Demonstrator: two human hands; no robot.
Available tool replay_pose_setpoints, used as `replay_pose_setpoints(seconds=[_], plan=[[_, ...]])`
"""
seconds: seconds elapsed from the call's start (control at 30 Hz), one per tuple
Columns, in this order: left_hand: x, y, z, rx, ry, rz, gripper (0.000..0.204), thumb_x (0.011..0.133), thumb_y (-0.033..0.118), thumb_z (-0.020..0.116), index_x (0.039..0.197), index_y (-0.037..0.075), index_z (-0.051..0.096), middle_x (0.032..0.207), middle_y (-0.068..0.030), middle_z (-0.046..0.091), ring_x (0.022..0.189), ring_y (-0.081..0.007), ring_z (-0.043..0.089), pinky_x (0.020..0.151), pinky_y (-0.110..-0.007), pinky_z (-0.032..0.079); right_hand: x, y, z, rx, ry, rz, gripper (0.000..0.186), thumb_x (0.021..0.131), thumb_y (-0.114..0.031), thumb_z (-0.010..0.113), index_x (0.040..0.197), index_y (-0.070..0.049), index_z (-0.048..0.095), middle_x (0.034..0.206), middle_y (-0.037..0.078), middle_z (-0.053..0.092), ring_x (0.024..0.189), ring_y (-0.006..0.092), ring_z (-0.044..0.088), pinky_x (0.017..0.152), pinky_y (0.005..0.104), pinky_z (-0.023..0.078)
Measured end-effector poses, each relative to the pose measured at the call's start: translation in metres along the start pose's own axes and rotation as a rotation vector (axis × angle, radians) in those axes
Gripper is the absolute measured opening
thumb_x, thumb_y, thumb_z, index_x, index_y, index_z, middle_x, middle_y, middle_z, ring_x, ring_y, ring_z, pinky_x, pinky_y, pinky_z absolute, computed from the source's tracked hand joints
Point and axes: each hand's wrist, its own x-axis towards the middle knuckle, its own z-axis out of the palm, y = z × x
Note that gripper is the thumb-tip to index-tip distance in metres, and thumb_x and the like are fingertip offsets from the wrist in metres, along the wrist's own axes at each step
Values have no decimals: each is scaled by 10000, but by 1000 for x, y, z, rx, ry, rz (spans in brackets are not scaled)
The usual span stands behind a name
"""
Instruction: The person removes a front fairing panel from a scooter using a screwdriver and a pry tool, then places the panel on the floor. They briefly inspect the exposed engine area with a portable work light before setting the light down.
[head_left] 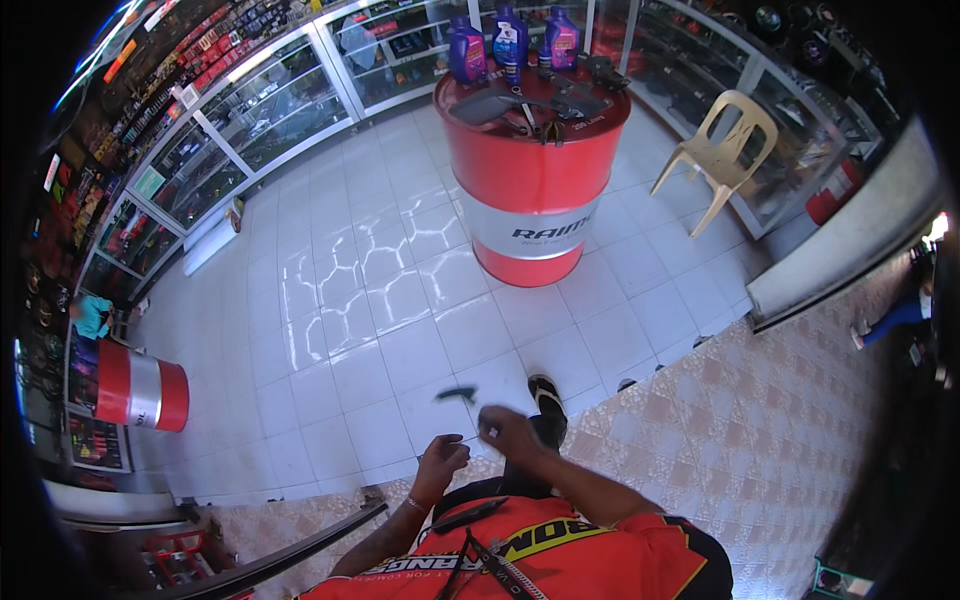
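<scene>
My left hand (441, 465) is at the lower middle, in front of my red shirt. Its fingers are loosely bent and apart, with nothing visible in them. Just to its right, my right hand (508, 432) is closed, its fingers curled in. A small pale, shiny spot shows at those fingers, too small to name. Just beyond the right hand is a small dark, bent-shaped object (457, 394), smeared by motion. Whether it touches the hand or is apart from it, I cannot tell.
Ahead stands a red and silver drum (530, 175) with purple bottles (467, 52) and dark parts (490, 105) on top. A beige plastic chair (722, 145) is to its right. Another drum (143, 388) stands left. Glass display cases (270, 95) line the walls. My shoe (545, 392) is by the tiled floor's edge.
</scene>
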Motion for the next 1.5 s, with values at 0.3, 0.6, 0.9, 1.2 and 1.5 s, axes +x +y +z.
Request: replay_pose_setpoints(seconds=[0.3, 0.6, 0.9, 1.2, 1.5], plan=[[118, 122, 102, 34, 121, -114, 854, 898, 72, 730, 1510, -9, 139, 909, -58, 651, 825, -136, 628, 763, -281, 537, 418, 114, -410, -86, 873, 326, 366, 803, -355, 706, 827, 11, 696, 766, 182, 695, 756, 355, 671, 717, 444, 513], [141, 128, 102, -12, 381, -225, 1061, 866, 89, 774, 1550, 5, -32, 934, -101, 643, 803, -160, 639, 687, -292, 548, 517, 125, -500, -355, 942, 251, 334, 767, -363, 783, 863, -52, 708, 869, 148, 738, 840, 351, 714, 799, 433, 549], [128, 114, 102, 135, 454, -331, 1093, 879, 231, 764, 1495, -93, -79, 860, -63, 676, 778, -138, 654, 728, -259, 538, 509, 112, -512, -357, 837, 164, 319, 831, -334, 754, 928, -32, 719, 908, 157, 738, 850, 326, 718, 789, 413, 548], [110, 87, 100, -22, 590, -350, 1084, 848, 155, 795, 1542, -16, -20, 867, -71, 643, 753, -146, 633, 659, -296, 535, 403, 96, -398, 306, 805, 159, 398, 1059, -342, 476, 889, 7, 561, 736, 145, 633, 661, 290, 597, 635, 395, 484], [62, 44, 85, -183, 709, -302, 1085, 847, 132, 783, 1540, -20, -39, 851, -76, 648, 704, -146, 620, 639, -298, 521, 430, 55, -407, -655, 359, 264, 415, 1046, -408, 406, 1036, -61, 633, 952, 237, 710, 914, 467, 669, 779, 551, 520]])
